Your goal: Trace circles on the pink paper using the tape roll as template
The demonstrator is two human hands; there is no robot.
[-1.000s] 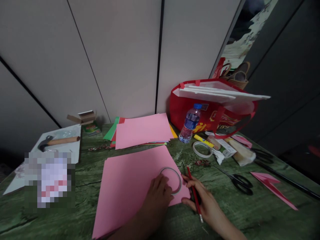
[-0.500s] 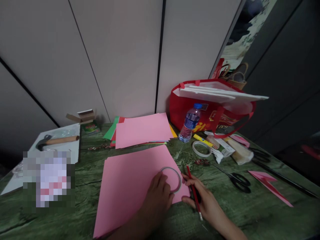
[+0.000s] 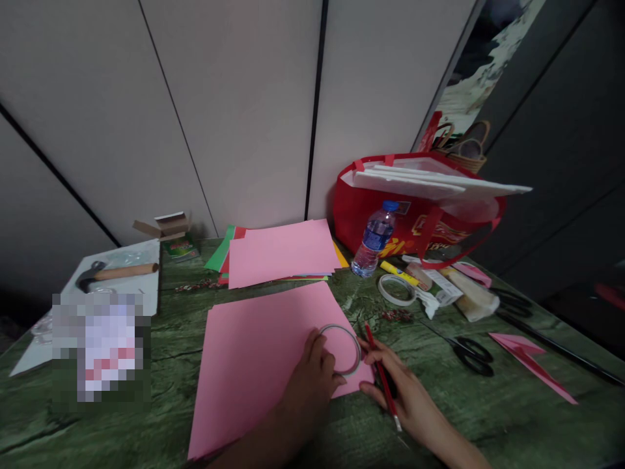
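Green marbled covering runs across the desk (image 3: 488,417), and over the last second little on it has shifted: the big pink sheet (image 3: 258,358) lies in the same place near the middle, and both hands have stayed at its right near corner, so the tracing around the ring looks to be still under way. At the far right stands the red bag (image 3: 371,215), white boards (image 3: 439,185) sticking out of its open top; just behind it a wicker basket (image 3: 466,146) shows, its contents too dark to tell. At the far left a small cardboard box (image 3: 168,227) sits with its flaps open. The left hand (image 3: 312,384) presses flat on a thin grey ring (image 3: 342,348) lying on the sheet, its grip spread over the ring's near-left edge. The right hand (image 3: 400,387) has its grip closed around a red pencil (image 3: 383,381), tip beside the ring's right edge.
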